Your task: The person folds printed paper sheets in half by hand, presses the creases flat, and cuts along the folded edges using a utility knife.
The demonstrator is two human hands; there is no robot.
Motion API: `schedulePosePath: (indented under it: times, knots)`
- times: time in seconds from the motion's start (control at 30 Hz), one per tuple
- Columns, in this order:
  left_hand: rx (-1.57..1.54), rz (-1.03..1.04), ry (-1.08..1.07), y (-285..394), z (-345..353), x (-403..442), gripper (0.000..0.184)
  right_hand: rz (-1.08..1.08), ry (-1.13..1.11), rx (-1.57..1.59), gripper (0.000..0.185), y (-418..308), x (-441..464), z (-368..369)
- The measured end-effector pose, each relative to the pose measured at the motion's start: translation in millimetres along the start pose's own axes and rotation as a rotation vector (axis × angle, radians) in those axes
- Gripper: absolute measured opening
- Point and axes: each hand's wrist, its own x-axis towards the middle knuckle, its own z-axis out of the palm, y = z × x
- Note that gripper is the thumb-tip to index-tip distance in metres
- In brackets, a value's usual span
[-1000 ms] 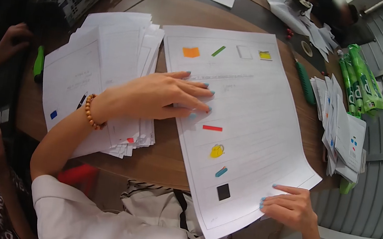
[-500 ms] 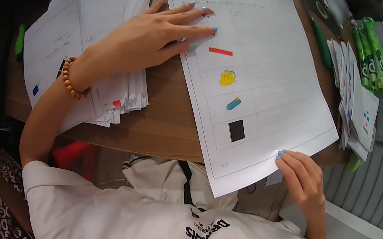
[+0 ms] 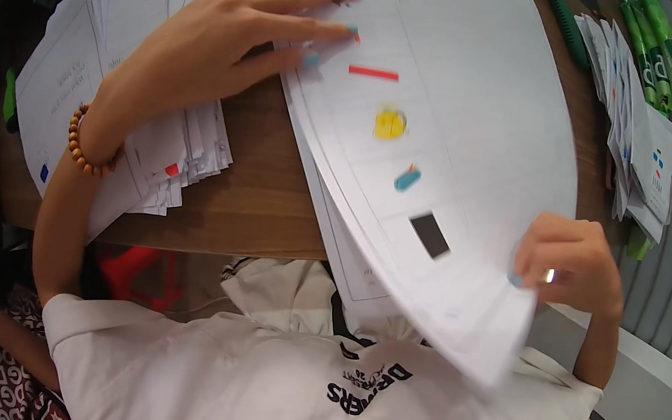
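My left hand (image 3: 236, 34) lies with fingers spread on the upper left of a printed worksheet (image 3: 494, 138). The sheet carries small pictures: a red bar, a yellow bag, a blue-green item and a black rectangle. Its lower right edge is pinched in my right hand (image 3: 572, 258), which lifts and bends that corner off the stack. Beneath it, the corner of another printed sheet (image 3: 345, 264) shows, hanging over the table's front edge. The raised corner is blurred by motion.
A pile of loose printed sheets (image 3: 82, 76) covers the left of the wooden table (image 3: 265, 217). At right stand a stack of papers (image 3: 617, 104), green packets (image 3: 663, 59) and a dark green tool handle (image 3: 565, 23). Another person's arm (image 3: 6, 326) is at lower left.
My right hand has moved right and slightly up, lifting the top sheet's lower corner and uncovering the sheet below. The whole view has shifted a little; my left hand stays on the paper.
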Motion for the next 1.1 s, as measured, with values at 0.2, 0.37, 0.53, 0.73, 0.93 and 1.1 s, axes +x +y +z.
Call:
schedulePosePath:
  times: [0.2,0.37,0.53,0.73,0.93,1.1]
  knots:
    - [-0.334,0.285,-0.060,3.2,-17.6,5.9,0.021,-0.127,-0.018,-0.116,0.019,-40.1,23.1,-63.3]
    - [-0.426,0.262,0.347,-6.7,-19.1,4.3,0.038,0.012,0.179,-0.924,0.034,-41.1,97.1,-89.1]
    - [-0.185,0.476,0.485,16.9,-34.2,-1.6,0.057,0.010,0.199,-0.734,0.036,9.7,208.5,-82.9]
    - [-0.152,0.230,-0.140,26.8,-6.7,2.3,0.079,-0.127,0.723,-0.987,0.056,47.0,191.6,-43.6]
    - [-0.162,0.143,-0.194,28.0,-9.5,3.9,0.075,0.149,0.533,-0.832,0.048,44.3,98.2,-12.2]
    - [-0.140,0.139,-0.215,26.9,-10.3,6.3,0.074,0.161,0.555,-0.823,0.047,61.7,90.9,3.3]
